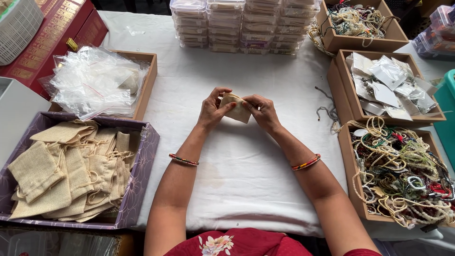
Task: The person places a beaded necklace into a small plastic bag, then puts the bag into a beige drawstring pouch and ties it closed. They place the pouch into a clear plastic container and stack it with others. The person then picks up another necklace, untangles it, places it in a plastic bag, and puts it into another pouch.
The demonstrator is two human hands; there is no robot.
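Right now, your hands meet over the middle of the table.

Left hand: your left hand point(212, 110) is closed on the left edge of a small cloth pouch point(235, 108), thumb on top, fingers curled behind it.

Right hand: your right hand point(262, 110) pinches the pouch's right edge near its top, fingertips pressed onto the fabric.

Pouch: beige, held between both hands just above the white tablecloth point(246, 166), at the centre of the table; you cannot tell whether it touches the cloth.

Wrists: a striped bangle point(183, 160) sits on your left forearm, another bangle point(306, 163) on your right.

Left of you: a purple patterned box point(142, 163) holds a heap of like burlap pouches point(66, 170) with drawstrings, well apart from your hands.

Behind that box: a wooden tray point(147, 80) is piled with clear plastic bags point(92, 83).

Far edge: stacks of clear plastic containers point(241, 26) stand in a row straight ahead of you.

Right of you: a cardboard box point(348, 166) brims with bead necklaces point(403, 175) in white, cream, green and red.

Behind the necklaces: a second box point(343, 90) holds small packets point(388, 85) in clear wrap, and a third box point(393, 40) further back holds more tangled beads.

Far left corner: a white plastic basket point(16, 26) sits by red boxes point(57, 38).
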